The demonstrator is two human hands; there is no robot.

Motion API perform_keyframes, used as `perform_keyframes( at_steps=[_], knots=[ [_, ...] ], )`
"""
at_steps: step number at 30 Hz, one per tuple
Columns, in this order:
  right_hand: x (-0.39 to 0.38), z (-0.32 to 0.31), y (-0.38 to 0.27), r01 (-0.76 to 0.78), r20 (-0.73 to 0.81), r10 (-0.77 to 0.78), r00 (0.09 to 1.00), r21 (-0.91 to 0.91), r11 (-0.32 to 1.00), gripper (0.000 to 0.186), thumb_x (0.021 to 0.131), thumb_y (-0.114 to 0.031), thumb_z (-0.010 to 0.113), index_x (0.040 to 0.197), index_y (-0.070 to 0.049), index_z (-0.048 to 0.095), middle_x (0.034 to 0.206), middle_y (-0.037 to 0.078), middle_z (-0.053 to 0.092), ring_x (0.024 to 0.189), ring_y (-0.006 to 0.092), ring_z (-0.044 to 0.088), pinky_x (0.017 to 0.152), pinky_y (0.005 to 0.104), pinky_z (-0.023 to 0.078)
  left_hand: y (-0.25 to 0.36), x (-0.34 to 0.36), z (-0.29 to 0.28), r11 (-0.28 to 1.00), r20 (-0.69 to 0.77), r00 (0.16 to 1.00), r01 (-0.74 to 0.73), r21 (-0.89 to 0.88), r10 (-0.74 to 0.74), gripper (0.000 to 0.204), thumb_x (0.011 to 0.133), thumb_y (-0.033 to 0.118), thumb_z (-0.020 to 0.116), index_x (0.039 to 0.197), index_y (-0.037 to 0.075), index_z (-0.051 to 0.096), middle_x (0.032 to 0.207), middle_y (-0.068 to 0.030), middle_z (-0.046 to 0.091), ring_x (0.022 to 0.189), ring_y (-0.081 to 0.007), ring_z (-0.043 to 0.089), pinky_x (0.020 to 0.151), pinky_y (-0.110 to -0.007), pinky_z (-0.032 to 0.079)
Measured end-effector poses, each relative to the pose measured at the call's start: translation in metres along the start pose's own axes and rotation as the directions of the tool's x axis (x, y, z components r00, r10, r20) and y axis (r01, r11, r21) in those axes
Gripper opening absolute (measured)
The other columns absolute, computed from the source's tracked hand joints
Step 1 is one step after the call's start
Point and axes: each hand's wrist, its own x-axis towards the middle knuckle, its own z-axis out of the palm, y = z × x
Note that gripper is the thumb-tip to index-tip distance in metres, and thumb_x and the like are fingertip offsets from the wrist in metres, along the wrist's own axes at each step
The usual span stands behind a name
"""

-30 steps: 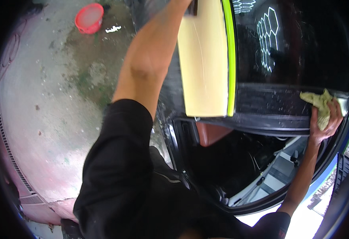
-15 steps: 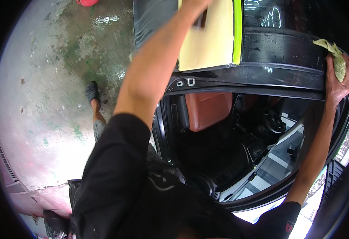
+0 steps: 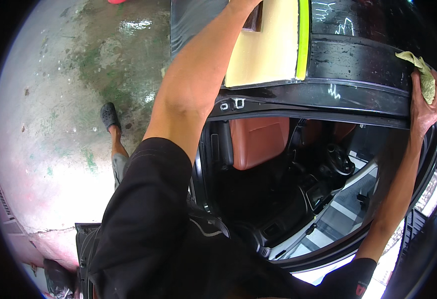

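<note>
- Left hand: cut off by top edge; fingers unseen, grasp on yellow foam pad cannot be told.
- Red item: top edge, only a sliver.
- Sandalled foot: leg hidden behind black sleeve.

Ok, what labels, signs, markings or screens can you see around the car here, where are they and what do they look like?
Panel: flat cream rectangle with a lime-green right edge, on the car's black roof under the left hand.
Chalk-like scribbles: white marks on the dark glass right of the panel.
Small white mark: on the black roof edge, left of the right hand and its cloth.
Screens, packages: none seen.
</note>
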Motion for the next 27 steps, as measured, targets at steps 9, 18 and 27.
perform_keyframes(
  at_steps=[9, 18, 27],
  knots=[
    [-0.018, -0.012, -0.008, -0.11, 0.051, 0.113, 0.992, -0.06, 0.992, 0.045, 0.078, -0.015, 0.09, 0.118, -0.008, 0.071, 0.126, 0.011, 0.069, 0.118, 0.0294, 0.067, 0.102, 0.0435, 0.054, -0.032, -0.184, -0.007, 0.995, 0.084, 0.996, -0.02, -0.101, 0.028, 0.064, 0.1, 0.031, 0.063, 0.146, -0.009, 0.044, 0.118, -0.0263, 0.051, 0.113, -0.0382, 0.052, 0.1, -0.052, 0.045],
    [-0.008, -0.009, -0.018, -0.09, 0.046, 0.09, 0.995, -0.014, 0.996, 0.044, 0.076, -0.011, 0.089, 0.115, -0.008, 0.07, 0.124, 0.011, 0.069, 0.115, 0.0304, 0.067, 0.101, 0.0443, 0.052, -0.027, -0.047, 0.023, 0.984, -0.018, 0.996, -0.088, -0.152, 0.087, 0.049, 0.1, 0.027, 0.062, 0.132, -0.008, 0.051, 0.128, -0.0354, 0.051, 0.123, -0.0474, 0.047, 0.11, -0.057, 0.037],
    [-0.003, -0.011, -0.022, -0.109, 0.043, 0.108, 0.993, 0.029, 0.994, 0.045, 0.074, -0.008, 0.09, 0.114, -0.007, 0.069, 0.124, 0.012, 0.069, 0.116, 0.031, 0.066, 0.1, 0.0448, 0.052, -0.03, -0.01, 0.015, 0.984, 0.011, 1.0, 0.001, -0.176, 0.001, 0.044, 0.1, 0.027, 0.061, 0.123, -0.009, 0.053, 0.117, -0.0261, 0.052, 0.117, -0.04, 0.049, 0.103, -0.056, 0.041]
  ],
)
